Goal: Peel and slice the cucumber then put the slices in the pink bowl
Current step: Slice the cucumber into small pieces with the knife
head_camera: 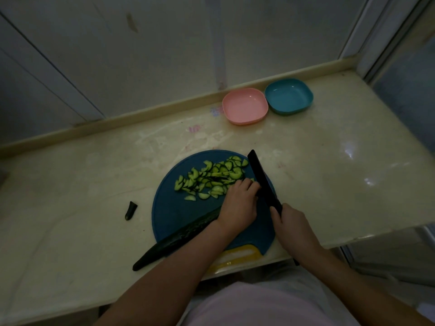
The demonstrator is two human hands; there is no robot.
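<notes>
A round blue cutting board (179,215) lies on the counter with a pile of half-moon cucumber slices (209,177) on its far part. My left hand (239,200) presses curled fingers down on a cucumber piece that it mostly hides, right beside the blade. My right hand (290,222) grips the handle of a black knife (260,177), blade pointing away over the board's right side. A long dark cucumber half (174,241) lies across the board's near left edge, partly under my left forearm. The pink bowl (244,105) sits at the back, with nothing in it.
A blue bowl (288,95) touches the pink one on its right. A cut cucumber end (130,210) lies on the cream counter (70,196) left of the board. A yellow tool (235,256) sticks out under the board's near edge. A wall ledge runs behind; the counter ends at right.
</notes>
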